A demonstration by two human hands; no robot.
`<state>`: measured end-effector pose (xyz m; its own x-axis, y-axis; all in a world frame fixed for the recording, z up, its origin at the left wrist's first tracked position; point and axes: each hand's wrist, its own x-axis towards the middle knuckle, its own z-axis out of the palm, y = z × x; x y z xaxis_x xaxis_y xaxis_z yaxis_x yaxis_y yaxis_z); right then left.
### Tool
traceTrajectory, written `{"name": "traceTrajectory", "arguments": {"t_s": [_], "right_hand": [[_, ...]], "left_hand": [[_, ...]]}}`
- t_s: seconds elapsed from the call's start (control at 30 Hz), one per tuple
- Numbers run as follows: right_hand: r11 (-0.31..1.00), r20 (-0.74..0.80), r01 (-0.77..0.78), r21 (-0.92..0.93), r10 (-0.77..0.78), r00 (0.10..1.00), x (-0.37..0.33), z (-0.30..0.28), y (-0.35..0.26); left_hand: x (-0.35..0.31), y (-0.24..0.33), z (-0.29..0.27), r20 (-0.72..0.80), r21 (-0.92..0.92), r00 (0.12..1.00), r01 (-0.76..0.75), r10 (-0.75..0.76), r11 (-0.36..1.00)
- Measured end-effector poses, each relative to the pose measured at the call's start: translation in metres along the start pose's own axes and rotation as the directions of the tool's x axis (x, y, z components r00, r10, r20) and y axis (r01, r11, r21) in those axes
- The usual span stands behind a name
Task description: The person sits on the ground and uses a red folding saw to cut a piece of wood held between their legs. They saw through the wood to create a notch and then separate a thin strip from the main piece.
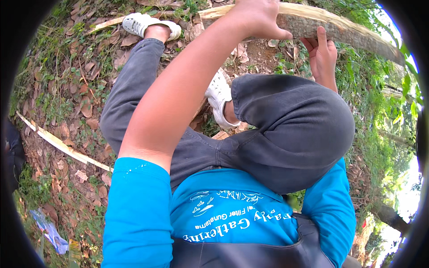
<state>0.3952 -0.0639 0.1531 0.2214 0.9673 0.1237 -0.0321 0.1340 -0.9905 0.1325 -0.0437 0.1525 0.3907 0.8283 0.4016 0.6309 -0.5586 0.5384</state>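
A long piece of split wood lies across the top of the head view, with pale bare wood along its upper face and grey-brown bark on the side towards me. My left hand is closed over it left of the middle, thumb against the bark; its fingers are partly cut off by the picture's edge. Lower and further right, my right hand holds the wood's near edge, thumb upright on the bark and the other fingers bent beneath. Behind my raised right knee, most of the right forearm is hidden.
I sit with bent legs in dark trousers and white clogs on ground of dry leaves and grass. A thin pale wood strip lies at left. A blue plastic bag is at lower left; green plants stand at right.
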Motion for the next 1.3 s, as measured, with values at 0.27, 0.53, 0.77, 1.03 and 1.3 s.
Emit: {"name": "traceTrajectory", "arguments": {"t_s": [0.27, 0.53, 0.77, 1.03, 1.3], "right_hand": [[0.782, 0.409, -0.015, -0.623, 0.342, 0.846, 0.011, -0.017, -0.053], [0.87, 0.9, 0.392, -0.298, 0.119, 0.42, -0.008, 0.014, -0.097], [0.843, 0.798, 0.152, -0.516, 0.407, 0.444, -0.025, -0.042, -0.079], [0.867, 0.75, 0.05, -0.495, 0.398, 0.528, -0.027, -0.072, -0.085], [0.86, 0.767, 0.052, -0.508, 0.424, 0.481, -0.037, -0.058, -0.089]], "left_hand": [[-0.035, 0.031, -0.009, 0.195, 0.011, 0.893, 0.411, -0.405, 0.912], [-0.143, -0.034, -0.087, -0.216, 0.279, 0.837, 0.546, -0.502, 0.79], [-0.316, -0.032, -0.177, -0.473, 0.29, 0.598, 0.799, -0.648, 0.526], [-0.434, -0.015, -0.144, -0.63, 0.243, 0.182, 0.969, -0.755, 0.03], [-0.481, -0.043, -0.094, -0.64, 0.03, -0.193, 0.961, -0.744, -0.276]]}}
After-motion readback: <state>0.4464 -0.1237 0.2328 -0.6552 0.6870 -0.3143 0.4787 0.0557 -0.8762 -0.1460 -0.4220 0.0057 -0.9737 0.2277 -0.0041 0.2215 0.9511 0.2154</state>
